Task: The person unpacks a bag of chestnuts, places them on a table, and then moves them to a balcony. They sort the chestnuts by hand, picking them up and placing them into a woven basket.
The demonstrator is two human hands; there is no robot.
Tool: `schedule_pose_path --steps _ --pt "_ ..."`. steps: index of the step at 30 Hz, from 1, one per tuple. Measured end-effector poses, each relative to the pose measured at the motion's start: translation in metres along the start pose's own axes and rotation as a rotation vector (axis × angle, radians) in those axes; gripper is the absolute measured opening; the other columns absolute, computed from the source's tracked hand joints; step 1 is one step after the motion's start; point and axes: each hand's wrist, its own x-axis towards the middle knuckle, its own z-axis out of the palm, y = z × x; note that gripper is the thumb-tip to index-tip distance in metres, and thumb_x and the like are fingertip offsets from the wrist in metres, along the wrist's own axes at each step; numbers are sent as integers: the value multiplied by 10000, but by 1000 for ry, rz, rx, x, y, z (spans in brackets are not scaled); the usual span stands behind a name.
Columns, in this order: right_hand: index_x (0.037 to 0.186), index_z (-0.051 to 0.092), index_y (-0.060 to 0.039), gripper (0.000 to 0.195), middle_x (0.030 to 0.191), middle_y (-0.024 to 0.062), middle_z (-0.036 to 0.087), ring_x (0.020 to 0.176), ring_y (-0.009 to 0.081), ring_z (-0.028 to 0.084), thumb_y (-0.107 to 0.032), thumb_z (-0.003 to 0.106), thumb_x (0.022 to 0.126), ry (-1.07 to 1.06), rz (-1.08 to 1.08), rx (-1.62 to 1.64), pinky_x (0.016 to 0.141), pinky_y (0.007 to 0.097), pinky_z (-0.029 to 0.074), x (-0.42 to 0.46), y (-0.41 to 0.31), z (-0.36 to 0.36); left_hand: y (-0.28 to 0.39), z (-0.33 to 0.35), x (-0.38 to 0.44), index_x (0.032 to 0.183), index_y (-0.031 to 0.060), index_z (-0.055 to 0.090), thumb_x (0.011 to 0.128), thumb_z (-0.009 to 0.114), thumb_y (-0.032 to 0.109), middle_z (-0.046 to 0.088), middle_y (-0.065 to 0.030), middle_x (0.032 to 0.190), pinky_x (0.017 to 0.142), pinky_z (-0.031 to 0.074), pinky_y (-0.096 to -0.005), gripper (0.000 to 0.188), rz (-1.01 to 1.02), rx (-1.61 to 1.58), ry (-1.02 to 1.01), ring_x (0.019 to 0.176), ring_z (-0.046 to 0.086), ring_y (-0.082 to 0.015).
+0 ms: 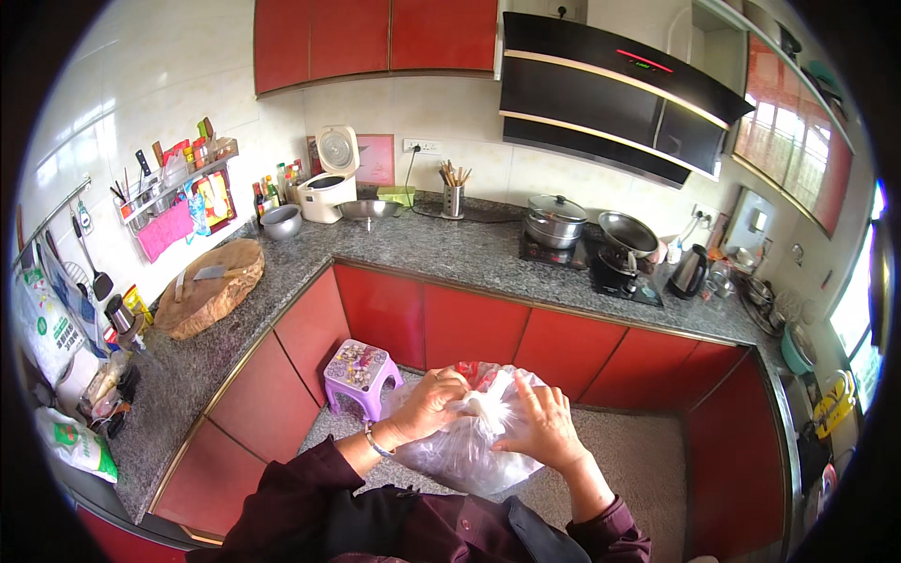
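A full, translucent plastic bag (479,461) with red print near its top hangs in front of my body, above the floor. Its neck is gathered into a bunched knot-like shape. My left hand (426,407), with a ring and a bracelet, pinches the gathered plastic from the left. On the other side, my right hand (547,426) lies against the bag with its thumb and fingers spread. The contents of the bag cannot be made out through the plastic.
A purple plastic stool (362,373) stands by the red cabinets. The granite counter (422,246) carries a round wooden chopping board (211,302) with a cleaver (211,272), an open rice cooker (327,190), a lidded pot (556,222) and a frying pan (628,234).
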Motion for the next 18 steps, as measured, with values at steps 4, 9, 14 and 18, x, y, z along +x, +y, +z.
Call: schedule_pose_path --steps 4,9,14,18 --pt "1145 606 -93 679 981 131 588 1005 343 559 -583 711 687 -67 -191 1 876 495 429 71 24 25 -53 -21 20 967 93 650 735 748 163 622 -9 1060 952 383 -357 261 -27 31 -1 1072 538 -207" --pt "968 599 -87 337 892 111 605 855 323 609 -363 672 789 -90 -372 122 749 446 494 172 46 60 -130 -62 54 982 101 655 711 772 163 625 -4 1069 970 371 -354 301 -74 64 60 1087 540 -197" --pt "790 571 -40 188 742 135 569 703 348 581 -169 703 755 -24 -416 267 628 429 478 285 50 76 -216 -137 106 996 96 651 704 783 275 628 -13 1083 995 349 -379 367 32 216 49 1105 532 -212" --pt "801 597 -3 112 690 133 561 631 293 558 -88 669 799 26 -382 401 593 382 452 369 53 72 -252 -202 171 933 76 661 704 790 297 663 -46 987 890 432 -408 343 126 299 89 952 611 -229"
